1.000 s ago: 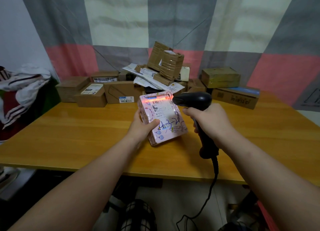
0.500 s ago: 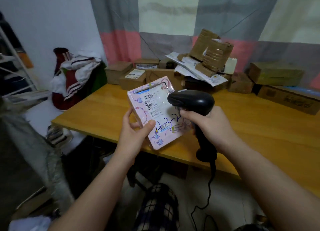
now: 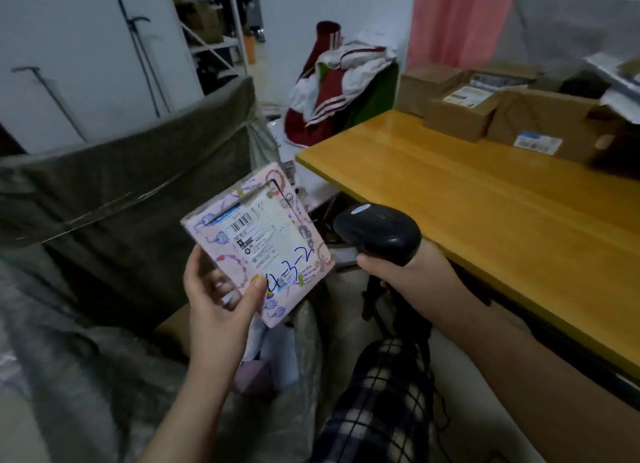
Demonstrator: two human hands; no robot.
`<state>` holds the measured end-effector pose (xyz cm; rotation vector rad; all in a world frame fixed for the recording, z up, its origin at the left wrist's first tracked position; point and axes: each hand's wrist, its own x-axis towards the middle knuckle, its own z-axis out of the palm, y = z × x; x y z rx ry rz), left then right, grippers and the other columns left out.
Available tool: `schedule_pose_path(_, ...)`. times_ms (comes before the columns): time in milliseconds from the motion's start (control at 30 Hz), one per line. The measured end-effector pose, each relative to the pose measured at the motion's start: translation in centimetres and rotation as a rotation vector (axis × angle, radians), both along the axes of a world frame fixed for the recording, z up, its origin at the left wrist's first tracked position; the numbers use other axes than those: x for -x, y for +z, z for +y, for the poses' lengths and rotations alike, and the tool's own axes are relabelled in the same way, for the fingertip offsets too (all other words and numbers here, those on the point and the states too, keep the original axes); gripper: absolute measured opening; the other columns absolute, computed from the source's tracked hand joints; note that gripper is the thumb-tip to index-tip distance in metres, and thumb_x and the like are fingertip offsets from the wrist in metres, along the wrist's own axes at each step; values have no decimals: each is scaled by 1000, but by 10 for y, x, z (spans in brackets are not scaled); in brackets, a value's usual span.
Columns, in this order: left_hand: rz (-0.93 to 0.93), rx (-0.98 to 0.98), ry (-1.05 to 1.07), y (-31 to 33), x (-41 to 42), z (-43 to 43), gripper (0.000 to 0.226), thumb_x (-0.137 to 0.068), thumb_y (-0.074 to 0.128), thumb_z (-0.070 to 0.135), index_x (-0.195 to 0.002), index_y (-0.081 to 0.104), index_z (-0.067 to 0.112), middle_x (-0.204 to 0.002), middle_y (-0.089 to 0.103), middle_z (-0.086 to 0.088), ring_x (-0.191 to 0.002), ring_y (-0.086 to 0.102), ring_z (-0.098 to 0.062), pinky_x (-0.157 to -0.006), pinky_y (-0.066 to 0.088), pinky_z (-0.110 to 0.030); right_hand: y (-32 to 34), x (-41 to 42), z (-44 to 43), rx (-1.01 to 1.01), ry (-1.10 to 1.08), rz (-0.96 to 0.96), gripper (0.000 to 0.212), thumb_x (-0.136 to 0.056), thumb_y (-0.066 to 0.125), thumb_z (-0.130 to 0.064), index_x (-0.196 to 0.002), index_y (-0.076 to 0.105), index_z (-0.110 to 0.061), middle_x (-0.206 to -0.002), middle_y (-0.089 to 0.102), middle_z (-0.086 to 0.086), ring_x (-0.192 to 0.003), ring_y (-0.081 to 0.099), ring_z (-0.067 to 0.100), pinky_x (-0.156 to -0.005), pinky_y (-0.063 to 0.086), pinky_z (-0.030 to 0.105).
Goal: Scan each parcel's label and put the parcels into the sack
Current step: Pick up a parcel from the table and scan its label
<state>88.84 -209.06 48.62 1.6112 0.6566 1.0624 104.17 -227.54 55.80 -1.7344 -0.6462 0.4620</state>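
My left hand (image 3: 216, 301) grips a pink patterned parcel (image 3: 259, 240) by its lower left corner, thumb on the white label with blue handwriting. The parcel hangs above the open mouth of a grey translucent sack (image 3: 304, 338), where pale packets lie inside. My right hand (image 3: 412, 275) holds a black barcode scanner (image 3: 377, 232) by its handle, just right of the parcel, its head pointing left. Brown cardboard parcels (image 3: 460, 116) sit along the far side of the wooden table (image 3: 485, 199).
A large dark grey covered bin (image 3: 131, 192) bound with clear tape stands to the left. Red and white clothing (image 3: 332, 84) is heaped beyond the table's corner. My checked trouser leg (image 3: 381, 403) shows at the bottom. The scanner cable hangs below my right hand.
The view has swung left, off the table. My left hand has carried the pink parcel from above the tabletop to above the sack. The scanner's red light is no longer on the label.
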Motion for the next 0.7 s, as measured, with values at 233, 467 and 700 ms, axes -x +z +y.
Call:
schedule_pose_path(233, 121, 43, 178, -51, 39, 67, 83, -78, 76, 7, -143, 26, 23, -117, 55, -5, -93, 62, 1, -78, 49, -13, -64, 19, 72, 133, 11, 21, 46, -65, 88, -24, -103, 62, -27, -95, 67, -15, -89, 61, -9, -78, 48, 14)
schedule_pose_path(467, 75, 83, 346, -63, 49, 92, 78, -80, 76, 24, -142, 28, 23, -113, 55, 0, -99, 61, -11, -70, 46, -7, -115, 66, 131, 340, 70, -189, 71, -56, 84, -52, -112, 57, -17, -125, 54, 5, -114, 54, 17, -92, 48, 38)
schedule_pose_path(700, 256, 61, 281, -73, 68, 91, 84, -76, 79, 27, -143, 29, 23, -128, 52, -5, -107, 57, 1, -88, 47, -14, -128, 63, 134, 542, -66, -217, 53, -81, 73, -21, -124, 44, -13, -119, 60, 11, -109, 59, 28, -78, 46, 30)
